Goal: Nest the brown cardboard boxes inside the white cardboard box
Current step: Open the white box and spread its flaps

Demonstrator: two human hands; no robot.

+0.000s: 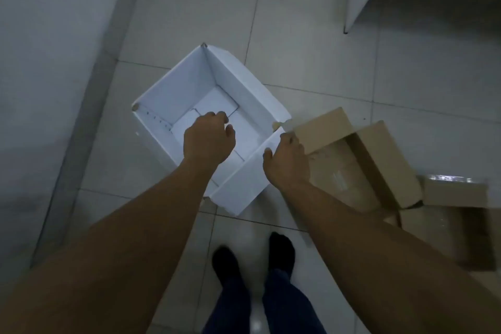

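The white cardboard box [238, 84] stands open on the tiled floor, turned diamond-wise, with only its folded bottom flaps visible inside. My left hand [207, 141] hovers over its opening, fingers curled and holding nothing. My right hand [287, 161] rests on the box's near right flap, fingertips at the flap's edge. An open brown cardboard box [379, 154] lies on the floor just right of the white one, partly behind my right hand. A second brown box [455, 195], with shiny tape on a flap, sits further right at the frame edge.
A grey wall and its skirting [89, 95] run along the left. The foot of a white furniture panel [352, 8] stands at the upper right. My two dark-socked feet [254, 255] stand on the tiles right below the white box.
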